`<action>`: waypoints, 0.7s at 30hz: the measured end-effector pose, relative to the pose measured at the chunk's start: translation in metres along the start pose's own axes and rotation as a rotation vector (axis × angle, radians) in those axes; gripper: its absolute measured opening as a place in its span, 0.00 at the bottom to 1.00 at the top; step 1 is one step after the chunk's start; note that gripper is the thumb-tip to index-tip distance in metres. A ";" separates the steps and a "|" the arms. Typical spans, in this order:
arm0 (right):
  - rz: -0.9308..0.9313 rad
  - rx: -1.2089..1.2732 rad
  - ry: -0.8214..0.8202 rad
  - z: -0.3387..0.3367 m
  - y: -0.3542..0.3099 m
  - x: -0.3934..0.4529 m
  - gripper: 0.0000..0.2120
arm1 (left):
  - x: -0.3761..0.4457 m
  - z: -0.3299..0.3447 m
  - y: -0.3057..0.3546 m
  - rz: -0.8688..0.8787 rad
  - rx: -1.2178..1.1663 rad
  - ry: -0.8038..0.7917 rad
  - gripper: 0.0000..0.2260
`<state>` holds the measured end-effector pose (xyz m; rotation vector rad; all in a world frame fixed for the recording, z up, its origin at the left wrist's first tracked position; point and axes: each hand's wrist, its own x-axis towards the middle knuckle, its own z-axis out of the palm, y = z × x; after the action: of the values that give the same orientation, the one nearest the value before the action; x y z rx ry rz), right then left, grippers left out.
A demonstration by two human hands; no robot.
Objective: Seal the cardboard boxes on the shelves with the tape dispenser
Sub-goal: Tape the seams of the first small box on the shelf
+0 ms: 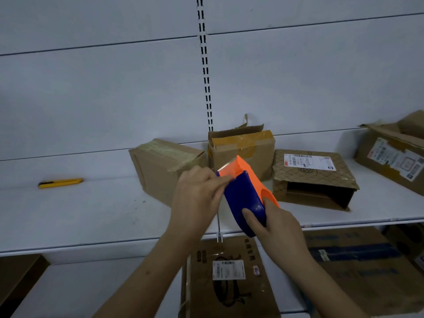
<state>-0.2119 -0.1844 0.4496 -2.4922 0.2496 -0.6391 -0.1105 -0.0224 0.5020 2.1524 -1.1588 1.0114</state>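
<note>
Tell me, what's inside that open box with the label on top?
The open box lies on its side with its mouth facing us. Only a dark hollow and a folded-in flap show; any contents deeper in are hidden in shadow.

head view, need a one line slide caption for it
Right hand holds blue-and-orange plastic tape dispenser while left hand pinches at its serrated blade, before brown cardboard boxes.

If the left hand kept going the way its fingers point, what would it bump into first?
The left hand points right and slightly up at the tape dispenser, pinching near its toothed blade, so it already meets that. Beyond it stands the taped box, though depth is unclear.
</note>
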 end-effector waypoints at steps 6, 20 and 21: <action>-0.028 -0.080 -0.054 -0.007 -0.004 0.006 0.19 | -0.014 -0.006 0.000 -0.251 -0.106 0.096 0.09; -0.388 -0.193 -0.500 -0.134 -0.036 0.165 0.28 | 0.002 -0.023 -0.030 -1.055 -0.605 0.401 0.05; -0.413 -0.218 -0.518 -0.137 -0.040 0.178 0.29 | 0.003 -0.022 -0.029 -1.069 -0.639 0.404 0.05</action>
<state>-0.1231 -0.2693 0.6420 -2.8394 -0.4197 -0.0982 -0.0931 0.0068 0.5155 1.5509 -0.0191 0.4329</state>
